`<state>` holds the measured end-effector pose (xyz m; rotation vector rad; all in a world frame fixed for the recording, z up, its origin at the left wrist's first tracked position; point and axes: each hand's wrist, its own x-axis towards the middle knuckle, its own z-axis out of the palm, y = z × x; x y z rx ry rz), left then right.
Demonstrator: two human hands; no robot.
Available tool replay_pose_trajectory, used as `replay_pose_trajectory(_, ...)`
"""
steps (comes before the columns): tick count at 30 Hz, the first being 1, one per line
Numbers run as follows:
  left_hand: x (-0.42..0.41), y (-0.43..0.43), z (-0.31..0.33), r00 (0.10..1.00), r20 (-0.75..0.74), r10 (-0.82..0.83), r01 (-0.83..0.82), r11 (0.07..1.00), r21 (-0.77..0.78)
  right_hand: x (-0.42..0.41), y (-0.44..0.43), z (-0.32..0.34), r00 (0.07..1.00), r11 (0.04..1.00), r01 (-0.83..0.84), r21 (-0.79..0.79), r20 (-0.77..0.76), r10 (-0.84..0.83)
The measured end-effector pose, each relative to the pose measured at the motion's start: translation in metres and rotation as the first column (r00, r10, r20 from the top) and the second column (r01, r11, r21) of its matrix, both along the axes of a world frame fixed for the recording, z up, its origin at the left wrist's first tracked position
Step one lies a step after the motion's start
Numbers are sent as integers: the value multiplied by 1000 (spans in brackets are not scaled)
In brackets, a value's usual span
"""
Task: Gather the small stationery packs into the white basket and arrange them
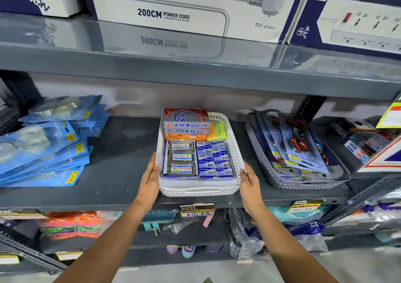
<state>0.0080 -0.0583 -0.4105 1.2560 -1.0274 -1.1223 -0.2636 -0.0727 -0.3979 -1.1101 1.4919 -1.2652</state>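
A white perforated basket [199,190] sits at the front of the dark shelf, in the middle. Inside it lie rows of small blue stationery packs [214,160] on the right, clear cases with white labels [180,157] on the left, stacked Softek boxes [186,122] at the back, and yellow-green sticky notes [218,131]. My left hand [149,179] lies flat against the basket's left wall, fingers straight. My right hand [249,184] presses flat against its right wall. Both palms touch the basket from the sides.
Blue blister packs of tape [43,143] are piled on the shelf's left. A grey basket of scissor sets [297,152] stands to the right. Power cord boxes [191,9] fill the shelf above. Price tags [196,210] hang on the shelf edge; more goods lie below.
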Motion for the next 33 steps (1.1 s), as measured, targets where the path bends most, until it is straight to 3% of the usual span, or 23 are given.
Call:
replay_pose_trajectory(13,-1,5,-1,1000,-3,1,-1,1000,10,1,2,-7,1000,1000,30,9,9,-30)
replay_pose_trajectory(22,6,4,-9,996,-63,-60,63,997,41,-5,8,-12,997,978,36,207,59,-49)
replay_pose_trajectory(27,4,16,-1,999,18,-45,43,996,83,0,16,2,1000,971,10,240,3,-11)
replay_pose_trajectory(33,4,47,14,971,227,-74,40,988,148,-2,44,27,959,950,-87,301,-231,161)
